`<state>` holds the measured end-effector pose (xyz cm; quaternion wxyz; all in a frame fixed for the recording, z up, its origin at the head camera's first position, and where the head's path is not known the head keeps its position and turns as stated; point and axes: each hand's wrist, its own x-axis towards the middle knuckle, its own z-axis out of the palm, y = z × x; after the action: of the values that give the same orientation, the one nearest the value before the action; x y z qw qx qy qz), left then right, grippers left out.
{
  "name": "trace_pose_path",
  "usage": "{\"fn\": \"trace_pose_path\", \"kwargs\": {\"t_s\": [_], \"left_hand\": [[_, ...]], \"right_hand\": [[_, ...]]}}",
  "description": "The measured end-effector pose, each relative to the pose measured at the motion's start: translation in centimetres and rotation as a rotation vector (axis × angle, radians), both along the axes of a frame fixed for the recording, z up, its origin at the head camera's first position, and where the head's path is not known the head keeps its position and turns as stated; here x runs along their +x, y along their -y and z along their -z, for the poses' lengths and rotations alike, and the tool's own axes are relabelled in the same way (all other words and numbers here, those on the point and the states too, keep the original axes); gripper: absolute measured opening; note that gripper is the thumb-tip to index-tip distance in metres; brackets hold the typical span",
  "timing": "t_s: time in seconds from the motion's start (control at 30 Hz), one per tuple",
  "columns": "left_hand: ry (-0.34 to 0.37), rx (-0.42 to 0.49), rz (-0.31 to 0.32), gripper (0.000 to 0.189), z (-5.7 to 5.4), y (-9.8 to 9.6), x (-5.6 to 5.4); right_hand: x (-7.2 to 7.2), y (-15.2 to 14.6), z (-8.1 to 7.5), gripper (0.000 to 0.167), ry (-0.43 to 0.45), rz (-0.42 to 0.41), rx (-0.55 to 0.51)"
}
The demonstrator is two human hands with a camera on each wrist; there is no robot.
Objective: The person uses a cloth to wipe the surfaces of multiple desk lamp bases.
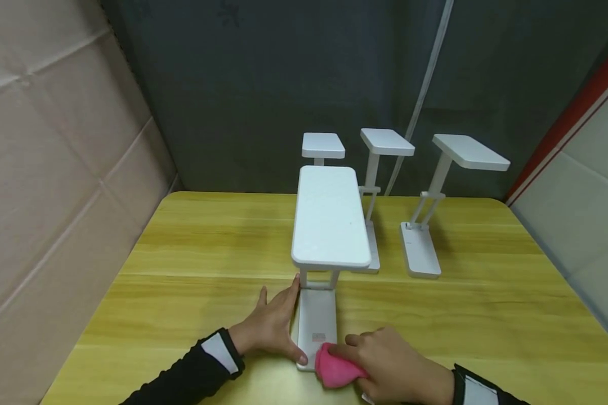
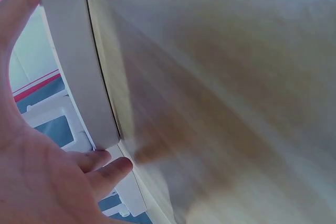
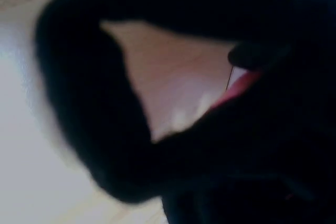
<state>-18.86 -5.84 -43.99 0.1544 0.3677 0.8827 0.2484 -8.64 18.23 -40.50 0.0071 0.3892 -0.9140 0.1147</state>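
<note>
A white folding desk lamp [image 1: 330, 219] stands at the table's near middle, its flat head raised over a long base [image 1: 316, 312]. My left hand [image 1: 269, 323] is spread along the base's left side, thumb at the near corner and fingers toward the hinge. The left wrist view shows these fingers [image 2: 107, 177] touching the base's side edge [image 2: 79, 51]. In my right hand [image 1: 395, 360] is a bunched pink cloth [image 1: 336, 368], pressed against the base's near right corner. A black sleeve [image 3: 94, 98] blocks most of the right wrist view, leaving a sliver of pink cloth [image 3: 233, 90].
Behind stand three similar white lamps: one [image 1: 323, 145] mostly hidden by the near lamp, one [image 1: 387, 142] beside it, and one [image 1: 471, 152] farther right. The wood-grain table [image 1: 202, 264] ends at a dark curtain [image 1: 263, 95]. Pale walls flank both sides.
</note>
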Motion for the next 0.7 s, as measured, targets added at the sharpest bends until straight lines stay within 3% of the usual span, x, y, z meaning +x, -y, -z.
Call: {"fn": "trace_pose_path", "kwargs": {"t_s": [0.1, 0.2, 0.27, 0.33, 0.43, 0.5, 0.6, 0.7], "left_hand": [[0.013, 0.003, -0.007, 0.149, -0.1, 0.1, 0.0], [0.016, 0.0, -0.01, 0.149, -0.1, 0.0, 0.0], [0.019, 0.001, -0.017, 0.149, 0.0, 0.0, 0.2], [0.015, -0.004, -0.024, 0.148, 0.0, 0.0, 0.3], [0.021, -0.008, -0.023, 0.147, 0.1, 0.0, 0.3], [0.027, -0.014, -0.018, 0.146, 0.1, -0.1, 0.3], [0.036, -0.023, -0.017, 0.146, 0.0, -0.1, 0.3], [0.033, -0.029, -0.028, 0.146, 0.0, 0.0, 0.2]], "right_hand": [[-0.3, 0.0, -0.7, 0.051, 0.07, -0.08, -0.029], [-1.5, 0.2, -1.6, 0.052, 0.102, -0.079, -0.057], [-2.8, 0.7, -1.9, 0.052, 0.05, -0.024, -0.058], [-4.3, 1.2, -1.7, 0.056, -0.057, 0.05, -0.043], [-6.1, 2.2, -0.9, 0.054, -0.229, 0.14, 0.048], [-6.6, 2.7, -0.2, 0.052, -0.296, 0.173, 0.121], [-6.7, 3.2, 0.4, 0.048, -0.322, 0.189, 0.187], [-6.2, 3.2, 0.4, 0.049, -0.304, 0.167, 0.162]]}}
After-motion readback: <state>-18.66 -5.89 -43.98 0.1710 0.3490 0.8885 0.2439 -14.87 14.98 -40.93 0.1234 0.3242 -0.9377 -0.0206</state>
